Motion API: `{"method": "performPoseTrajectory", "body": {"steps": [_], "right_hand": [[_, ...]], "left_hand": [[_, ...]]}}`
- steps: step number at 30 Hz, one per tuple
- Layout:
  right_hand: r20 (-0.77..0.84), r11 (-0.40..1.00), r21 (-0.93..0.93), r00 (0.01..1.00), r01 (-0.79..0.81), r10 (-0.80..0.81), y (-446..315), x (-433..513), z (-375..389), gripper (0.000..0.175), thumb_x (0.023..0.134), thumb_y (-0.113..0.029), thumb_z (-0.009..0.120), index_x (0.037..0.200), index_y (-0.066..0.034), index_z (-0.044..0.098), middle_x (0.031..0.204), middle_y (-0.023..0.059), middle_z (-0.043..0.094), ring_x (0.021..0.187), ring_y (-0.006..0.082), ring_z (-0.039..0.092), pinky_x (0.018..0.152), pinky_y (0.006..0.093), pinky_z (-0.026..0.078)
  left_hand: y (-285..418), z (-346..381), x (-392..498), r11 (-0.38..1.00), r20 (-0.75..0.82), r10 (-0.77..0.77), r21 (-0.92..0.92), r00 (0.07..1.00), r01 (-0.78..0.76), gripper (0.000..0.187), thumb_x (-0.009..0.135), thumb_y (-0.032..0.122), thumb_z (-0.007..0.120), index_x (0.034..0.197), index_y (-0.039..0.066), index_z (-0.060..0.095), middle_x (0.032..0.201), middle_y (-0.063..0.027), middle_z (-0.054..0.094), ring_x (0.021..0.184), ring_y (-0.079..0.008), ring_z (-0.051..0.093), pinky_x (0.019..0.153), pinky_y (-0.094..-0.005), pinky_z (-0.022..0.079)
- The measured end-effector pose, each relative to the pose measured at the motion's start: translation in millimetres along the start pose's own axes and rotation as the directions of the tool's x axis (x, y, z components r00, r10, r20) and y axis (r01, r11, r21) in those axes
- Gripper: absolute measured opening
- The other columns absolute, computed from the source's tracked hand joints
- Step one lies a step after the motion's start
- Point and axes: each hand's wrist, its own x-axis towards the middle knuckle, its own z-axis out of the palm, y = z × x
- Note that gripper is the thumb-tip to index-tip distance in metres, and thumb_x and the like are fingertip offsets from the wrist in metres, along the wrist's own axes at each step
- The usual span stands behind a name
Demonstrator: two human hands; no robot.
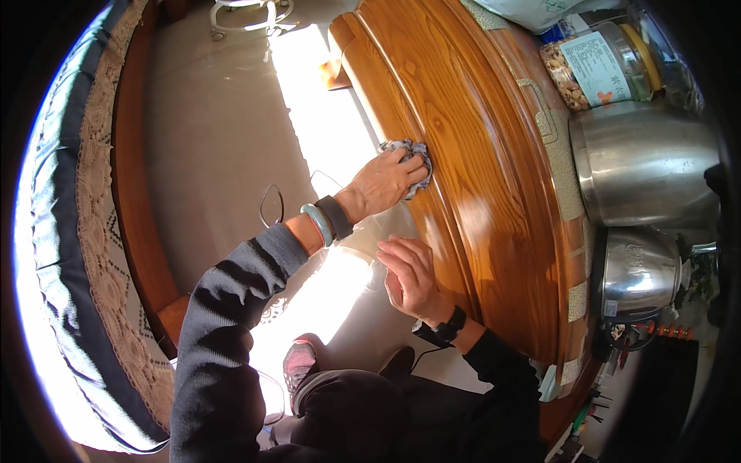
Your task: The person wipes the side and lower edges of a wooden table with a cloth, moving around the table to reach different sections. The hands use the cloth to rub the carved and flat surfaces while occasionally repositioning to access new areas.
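Observation:
My left hand (pixel 385 179), with a pale bangle and a dark band at the wrist, presses a crumpled grey patterned cloth (pixel 418 165) against the lower moulding of a glossy wooden cabinet (pixel 463 156). Its fingers curl over the cloth and hide part of it. Closer to my body, my right hand (pixel 410 275) hovers beside the cabinet front, holding nothing, its fingers loosely bent. A black band circles that wrist. Whether the right fingertips touch the wood is unclear.
On the cabinet top, at right, stand a steel pot (pixel 642 165), a steel kettle (pixel 639 272) and a jar of nuts (pixel 599 69). A lace-edged seat (pixel 101 220) lines the left. A wheeled chair base (pixel 249 17) is beyond. A thin cable (pixel 272 202) lies on the sunlit floor.

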Motion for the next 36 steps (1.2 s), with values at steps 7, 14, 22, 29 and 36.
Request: {"method": "performPoseTrajectory", "body": {"steps": [7, 14, 22, 29, 36], "right_hand": [[0.088, 0.999, 0.033, 0.996, 0.024, -0.027, -24, -16, -36, 0.037, 0.079, 0.004, 0.057, 0.116, -0.0008, 0.057, 0.122, 0.0133, 0.059, 0.113, 0.0309, 0.055, 0.096, 0.0449, 0.043], [0.055, 0.997, -0.068, 0.998, -0.026, 0.029, -30, -36, -64, 0.031, 0.081, 0.007, 0.057, 0.111, 0.0013, 0.059, 0.114, 0.0151, 0.063, 0.107, 0.0324, 0.058, 0.093, 0.0434, 0.044], [0.161, 0.907, -0.296, 0.92, -0.299, 0.356, -21, -54, -62, 0.048, 0.088, -0.002, 0.059, 0.135, -0.0018, 0.049, 0.138, 0.0186, 0.047, 0.125, 0.0384, 0.045, 0.102, 0.0446, 0.041], [0.14, 0.869, 0.174, 0.885, -0.464, 0.444, 4, -13, -40, 0.033, 0.094, -0.011, 0.059, 0.127, -0.0031, 0.059, 0.133, 0.0159, 0.053, 0.119, 0.032, 0.054, 0.099, 0.0361, 0.044], [0.212, 0.849, -0.525, 0.975, 0.057, 0.065, 81, 78, -3, 0.03, 0.083, -0.001, 0.058, 0.112, -0.0006, 0.066, 0.133, 0.015, 0.054, 0.129, 0.0307, 0.046, 0.11, 0.0392, 0.035]], "left_hand": [[97, 18, -15, 0.988, -0.06, 0.048, -0.144, 0.997, -0.056, 0.029, 0.079, 0.016, 0.061, 0.108, 0.009, 0.058, 0.104, -0.0021, 0.051, 0.094, -0.0217, 0.047, 0.081, -0.031, 0.044], [152, 18, -29, 0.902, 0.063, 0.133, -0.421, 0.989, -0.095, 0.025, 0.084, 0.022, 0.059, 0.106, 0.01, 0.06, 0.106, -0.003, 0.054, 0.097, -0.0233, 0.048, 0.085, -0.0337, 0.041], [161, 12, -68, 0.28, 0.265, -0.357, -0.884, 0.896, 0.373, 0.052, 0.084, -0.004, 0.055, 0.133, 0.007, 0.039, 0.126, -0.0106, 0.044, 0.116, -0.0244, 0.051, 0.095, -0.035, 0.044], [130, -2, -73, -0.803, 0.504, -0.371, -0.596, 0.78, 0.003, 0.05, 0.082, -0.008, 0.041, 0.13, 0.007, 0.038, 0.126, -0.0075, 0.042, 0.106, -0.0179, 0.052, 0.088, -0.0308, 0.046], [85, 20, -80, -0.294, 0.539, -0.703, -0.814, 0.464, 0.501, 0.041, 0.089, 0.006, 0.051, 0.128, 0.003, 0.041, 0.13, -0.0126, 0.047, 0.115, -0.026, 0.056, 0.097, -0.0374, 0.047]]}}
